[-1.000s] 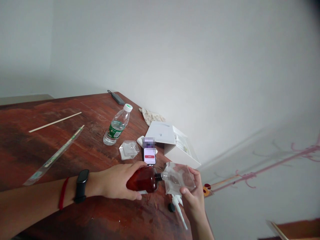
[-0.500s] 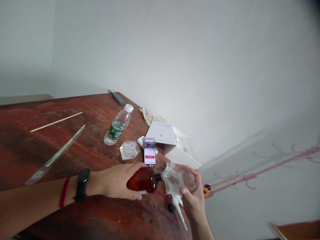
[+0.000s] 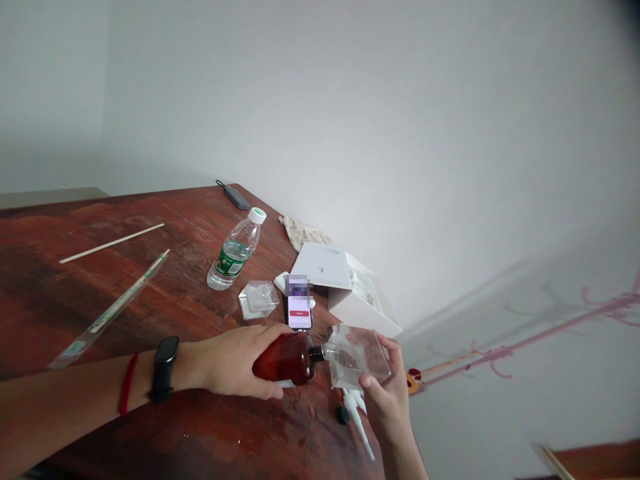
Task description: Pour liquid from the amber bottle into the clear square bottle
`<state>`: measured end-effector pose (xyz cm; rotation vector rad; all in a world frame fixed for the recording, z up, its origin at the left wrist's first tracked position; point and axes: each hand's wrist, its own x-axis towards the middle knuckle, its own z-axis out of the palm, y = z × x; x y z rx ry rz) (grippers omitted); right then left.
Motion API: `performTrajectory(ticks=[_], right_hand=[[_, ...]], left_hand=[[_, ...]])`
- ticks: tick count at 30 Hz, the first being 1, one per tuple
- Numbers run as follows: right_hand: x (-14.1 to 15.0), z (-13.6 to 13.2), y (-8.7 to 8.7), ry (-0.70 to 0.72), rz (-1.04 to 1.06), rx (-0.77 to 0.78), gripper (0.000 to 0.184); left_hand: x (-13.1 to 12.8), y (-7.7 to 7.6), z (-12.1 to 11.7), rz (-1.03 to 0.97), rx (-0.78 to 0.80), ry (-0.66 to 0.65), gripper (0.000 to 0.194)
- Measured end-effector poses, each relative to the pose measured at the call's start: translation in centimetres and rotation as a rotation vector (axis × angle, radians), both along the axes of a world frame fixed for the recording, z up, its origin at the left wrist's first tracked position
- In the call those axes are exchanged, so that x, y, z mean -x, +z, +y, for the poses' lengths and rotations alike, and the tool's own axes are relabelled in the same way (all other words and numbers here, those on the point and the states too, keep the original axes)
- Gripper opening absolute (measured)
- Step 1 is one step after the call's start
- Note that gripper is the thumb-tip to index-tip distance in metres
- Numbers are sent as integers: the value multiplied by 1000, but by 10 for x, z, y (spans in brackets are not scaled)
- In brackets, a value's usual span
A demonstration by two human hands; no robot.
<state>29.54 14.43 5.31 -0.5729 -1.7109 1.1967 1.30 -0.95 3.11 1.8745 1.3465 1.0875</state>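
The left hand (image 3: 240,363) is wrapped around a brown bottle (image 3: 285,360), which lies tipped sideways between the two hands, neck toward the right hand (image 3: 393,383). That one pinches a clear container (image 3: 363,357) between thumb and fingers — the neck meets its side, though how far in I cannot tell. Just below the container are a white pump (image 3: 361,427) and a black cap (image 3: 343,415). Beyond the brown bottle lies a phone (image 3: 299,315); farther off stands a water bottle (image 3: 233,257).

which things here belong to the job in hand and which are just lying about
In the job: red bottle in left hand, clear container in right hand, perhaps black cap

Apparently lying about: water bottle, phone, white box, cloth, thin stick
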Motion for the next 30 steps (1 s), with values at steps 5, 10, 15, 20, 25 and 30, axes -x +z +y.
performTrajectory(ticks=[5,10,15,20,25,30], right_hand=[[1,-3,3,-18,-13,26,82],[1,0,3,-13,-32,-2,80],[2,1,6,-8,-45,-33,77],[4,-1,10,-26,-71,-57,75],[4,-1,12,-36,-88,-63,76],[6,-2,17,-45,-111,-96,73]], left_hand=[[0,3,0,14,29,-12,74],[0,5,-1,10,18,-18,73],[0,4,-2,-42,50,-14,73],[0,6,-2,-60,58,-19,70],[1,6,-1,-56,53,-20,70],[1,7,-2,-58,48,-27,72]])
